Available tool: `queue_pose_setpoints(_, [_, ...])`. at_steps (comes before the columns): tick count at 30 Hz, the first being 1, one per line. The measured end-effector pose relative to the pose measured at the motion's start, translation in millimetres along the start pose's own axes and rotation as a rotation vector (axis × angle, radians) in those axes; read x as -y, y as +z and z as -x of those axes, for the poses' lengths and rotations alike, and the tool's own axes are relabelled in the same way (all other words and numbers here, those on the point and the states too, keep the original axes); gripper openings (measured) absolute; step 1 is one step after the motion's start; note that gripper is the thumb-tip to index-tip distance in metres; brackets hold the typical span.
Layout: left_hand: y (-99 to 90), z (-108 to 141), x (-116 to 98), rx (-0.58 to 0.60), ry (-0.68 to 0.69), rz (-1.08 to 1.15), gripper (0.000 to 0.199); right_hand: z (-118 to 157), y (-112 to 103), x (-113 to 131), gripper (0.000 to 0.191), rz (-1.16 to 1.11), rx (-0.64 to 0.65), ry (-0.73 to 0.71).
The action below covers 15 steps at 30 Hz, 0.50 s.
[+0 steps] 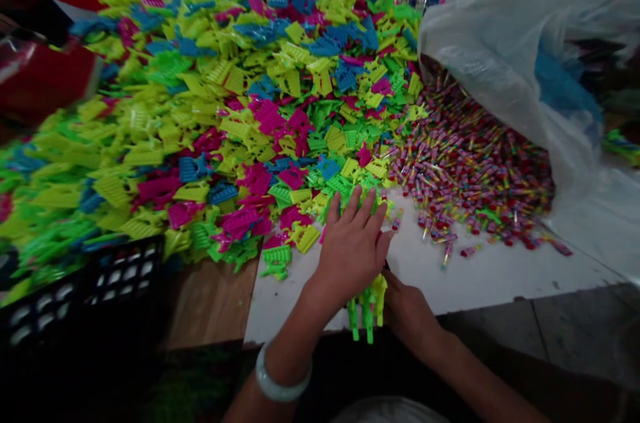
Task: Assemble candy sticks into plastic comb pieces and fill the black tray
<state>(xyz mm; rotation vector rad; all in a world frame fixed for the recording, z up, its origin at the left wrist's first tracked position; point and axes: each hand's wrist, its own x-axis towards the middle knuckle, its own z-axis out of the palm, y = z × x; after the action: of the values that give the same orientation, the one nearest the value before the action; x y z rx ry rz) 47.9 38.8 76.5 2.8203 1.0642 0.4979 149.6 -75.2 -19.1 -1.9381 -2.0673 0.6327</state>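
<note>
My left hand (351, 243), with a pale bangle (283, 375) on its wrist, is palm down at the front of the pile, fingers stretched out and apart. Under its palm hang several green and yellow plastic pieces (368, 311), bunched together past the front edge of the white board. My right hand (411, 308) is closed against the right side of this bunch; its fingertips are hidden. A loose green ribbed piece (276, 262) and a yellow ribbed piece (303, 236) lie to the left of my left hand.
A large heap of yellow, green, pink and blue ribbed plastic pieces (220, 110) covers the table. Small pink-and-red tubes (480, 170) spill from a clear plastic bag (500, 43) at right. A black slotted crate (125, 270) stands front left; the white board (480, 283) lies under the tubes.
</note>
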Motion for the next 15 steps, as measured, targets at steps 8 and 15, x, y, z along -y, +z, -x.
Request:
queue_pose_setpoints(8, [-12.3, 27.3, -11.1, 0.073, 0.065, 0.031, 0.045, 35.8, 15.6, 13.6, 0.026, -0.2, -0.074, -0.131])
queue_pose_setpoints(15, [-29.7, 74.7, -7.6, 0.06, 0.099, -0.077, 0.048, 45.0, 41.2, 42.0, 0.034, -0.327, 0.107, -0.172])
